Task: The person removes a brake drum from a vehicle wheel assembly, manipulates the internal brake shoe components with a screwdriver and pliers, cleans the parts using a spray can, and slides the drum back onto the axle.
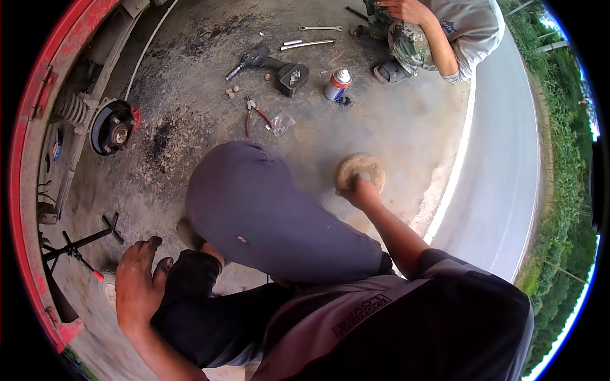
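Out to my right, just above the ground, my right hand (359,192) is closed on the edge of a round, dusty brown brake drum (351,166). My left hand (138,279) hangs beside my bent left knee with fingers stretched and slightly apart, holding nothing. It is nearest to a black metal bar tool (81,244) with a red tip. At the far left, under the red vehicle, an exposed wheel hub (118,133) with its brake parts faces the open ground. My grey-trousered leg lies between the hub and the drum.
On the concrete ahead lie a cordless impact wrench (267,63), red-handled pliers (257,117), a spray can (338,84), a ratchet (307,44) and a combination spanner (321,28). Another person (432,38) squats at the far right. A road (492,152) runs along the right; the red vehicle's side (28,159) borders the left.
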A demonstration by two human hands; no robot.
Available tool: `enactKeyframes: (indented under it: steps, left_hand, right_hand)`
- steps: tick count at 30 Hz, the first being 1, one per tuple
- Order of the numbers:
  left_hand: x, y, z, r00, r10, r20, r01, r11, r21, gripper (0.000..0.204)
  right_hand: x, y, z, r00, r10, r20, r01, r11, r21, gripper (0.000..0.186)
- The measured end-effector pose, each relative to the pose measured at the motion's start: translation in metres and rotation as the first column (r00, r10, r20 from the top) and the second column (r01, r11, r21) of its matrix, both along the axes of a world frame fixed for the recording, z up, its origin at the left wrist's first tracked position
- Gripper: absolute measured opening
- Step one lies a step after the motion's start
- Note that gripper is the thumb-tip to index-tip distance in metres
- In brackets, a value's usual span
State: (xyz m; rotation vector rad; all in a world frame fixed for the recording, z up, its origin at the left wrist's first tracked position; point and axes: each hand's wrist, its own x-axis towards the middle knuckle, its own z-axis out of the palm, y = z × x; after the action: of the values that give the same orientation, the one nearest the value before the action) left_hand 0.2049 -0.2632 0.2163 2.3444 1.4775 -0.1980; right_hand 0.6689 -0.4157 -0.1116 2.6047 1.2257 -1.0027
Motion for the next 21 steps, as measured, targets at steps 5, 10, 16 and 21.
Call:
enactKeyframes:
  steps: [5,10,16,21]
  left_hand:
    - [0.000,-0.001,0.000,0.999,0.013,0.032,-0.011,0.999,-0.041,0.036]
    - [-0.002,-0.004,0.008,1.000,0.016,0.009,-0.016,1.000,-0.020,0.035]
    - [0.004,0.000,-0.004,1.000,0.002,0.020,-0.002,1.000,-0.027,0.037]
    - [0.003,0.000,-0.003,0.998,-0.030,0.057,0.032,0.999,-0.030,0.037]
  right_hand:
    - [-0.007,-0.011,-0.022,0.975,0.190,0.114,-0.182,0.981,-0.071,0.096]
    - [0.013,0.006,-0.048,0.970,0.238,0.048,-0.235,0.970,-0.061,0.073]
    - [0.001,0.004,0.025,0.995,0.104,-0.002,-0.104,0.995,-0.001,0.062]
    - [0.002,0.008,0.006,0.976,0.203,0.080,-0.205,0.979,0.019,0.079]
